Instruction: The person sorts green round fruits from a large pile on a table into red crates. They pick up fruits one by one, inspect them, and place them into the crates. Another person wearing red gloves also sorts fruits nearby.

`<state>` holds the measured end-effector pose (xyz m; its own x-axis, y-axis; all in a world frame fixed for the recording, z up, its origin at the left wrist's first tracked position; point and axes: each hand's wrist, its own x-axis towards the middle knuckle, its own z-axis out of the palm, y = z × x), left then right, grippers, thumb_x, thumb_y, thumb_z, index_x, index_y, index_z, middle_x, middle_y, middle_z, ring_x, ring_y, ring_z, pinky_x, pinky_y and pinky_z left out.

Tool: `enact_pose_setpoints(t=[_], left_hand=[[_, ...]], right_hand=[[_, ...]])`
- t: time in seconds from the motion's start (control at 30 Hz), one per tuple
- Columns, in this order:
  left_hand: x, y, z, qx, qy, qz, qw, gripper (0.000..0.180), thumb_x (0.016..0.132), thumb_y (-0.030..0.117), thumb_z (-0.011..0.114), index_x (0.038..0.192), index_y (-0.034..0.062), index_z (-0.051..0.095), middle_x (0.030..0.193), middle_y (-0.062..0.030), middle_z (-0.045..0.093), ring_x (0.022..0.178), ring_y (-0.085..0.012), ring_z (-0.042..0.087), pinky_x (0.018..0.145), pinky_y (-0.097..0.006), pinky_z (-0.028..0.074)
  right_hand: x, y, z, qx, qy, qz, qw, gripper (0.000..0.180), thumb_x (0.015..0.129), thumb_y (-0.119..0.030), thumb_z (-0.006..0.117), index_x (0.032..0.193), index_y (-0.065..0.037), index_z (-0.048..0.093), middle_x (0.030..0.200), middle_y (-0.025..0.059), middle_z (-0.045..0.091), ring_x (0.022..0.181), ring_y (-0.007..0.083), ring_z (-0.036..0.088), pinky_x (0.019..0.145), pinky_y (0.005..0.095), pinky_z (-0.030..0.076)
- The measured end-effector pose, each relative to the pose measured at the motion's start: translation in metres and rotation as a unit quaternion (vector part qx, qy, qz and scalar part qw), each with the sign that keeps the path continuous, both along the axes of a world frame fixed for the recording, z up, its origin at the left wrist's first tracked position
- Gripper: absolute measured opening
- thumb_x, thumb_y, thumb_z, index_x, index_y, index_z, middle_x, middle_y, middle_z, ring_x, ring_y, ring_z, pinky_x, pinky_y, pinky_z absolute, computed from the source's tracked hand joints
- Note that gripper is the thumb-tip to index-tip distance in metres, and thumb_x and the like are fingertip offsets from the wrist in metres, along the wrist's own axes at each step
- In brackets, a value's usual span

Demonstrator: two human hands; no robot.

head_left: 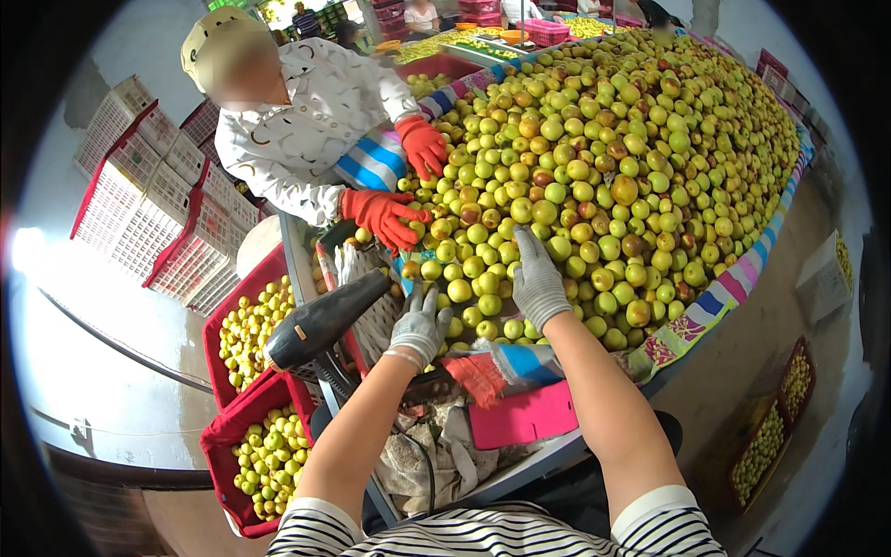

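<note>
A huge heap of small green, yellow and brown-blushed fruits covers a long table lined with striped cloth. My left hand, in a grey knit glove, rests on the fruits at the heap's near edge with fingers spread. My right hand, gloved the same, lies flat on the fruits a little farther in, fingers together and pointing into the pile. Neither hand visibly grips a fruit. Across the corner, a person in a white patterned top reaches in with two red-gloved hands.
A black hair dryer lies by my left hand. Red crates of fruits sit at lower left, a pink flat case and rags below my hands. White and red crates are stacked at left; boxes of fruits stand on the floor at right.
</note>
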<state>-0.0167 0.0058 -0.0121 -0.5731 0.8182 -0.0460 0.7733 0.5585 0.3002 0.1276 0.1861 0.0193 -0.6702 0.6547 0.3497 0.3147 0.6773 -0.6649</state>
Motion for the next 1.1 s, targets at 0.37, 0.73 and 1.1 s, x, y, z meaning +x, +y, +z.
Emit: enact_pose_setpoints(t=[0.37,0.73,1.1], left_hand=[[0.012,-0.029,0.051,-0.114,-0.029,-0.01,0.993,0.067,0.089,0.047,0.053,0.138,0.0033,0.039,0.137,-0.0259,0.044,0.121,-0.0412,0.049,0.101,-0.046,0.039],[0.075,0.104,0.032,-0.029,0.16,-0.257,0.953,0.068,0.086,0.04,0.051,0.143,0.0065,0.035,0.15,-0.0187,0.028,0.142,-0.0372,0.018,0.116,-0.048,0.013],[0.029,0.155,0.007,0.049,0.144,-0.209,0.966,0.065,0.087,0.036,0.049,0.144,0.0102,0.032,0.151,-0.0165,0.028,0.14,-0.0353,0.023,0.115,-0.048,0.013]], right_hand=[[0.001,-0.007,0.015,-0.096,-0.118,-0.017,0.988,0.063,0.086,-0.006,0.052,0.142,-0.001,0.025,0.146,0.0251,0.029,0.133,0.0391,0.035,0.11,0.0411,0.033],[-0.004,0.006,-0.01,-0.042,0.034,-0.038,0.998,0.063,0.083,-0.001,0.048,0.142,0.0,0.026,0.145,0.0276,0.028,0.133,0.0416,0.032,0.111,0.0409,0.031],[0.003,0.008,0.01,0.06,-0.013,-0.056,0.997,0.062,0.081,-0.002,0.05,0.14,0.0,0.033,0.143,0.0235,0.036,0.132,0.0398,0.035,0.113,0.0452,0.026]])
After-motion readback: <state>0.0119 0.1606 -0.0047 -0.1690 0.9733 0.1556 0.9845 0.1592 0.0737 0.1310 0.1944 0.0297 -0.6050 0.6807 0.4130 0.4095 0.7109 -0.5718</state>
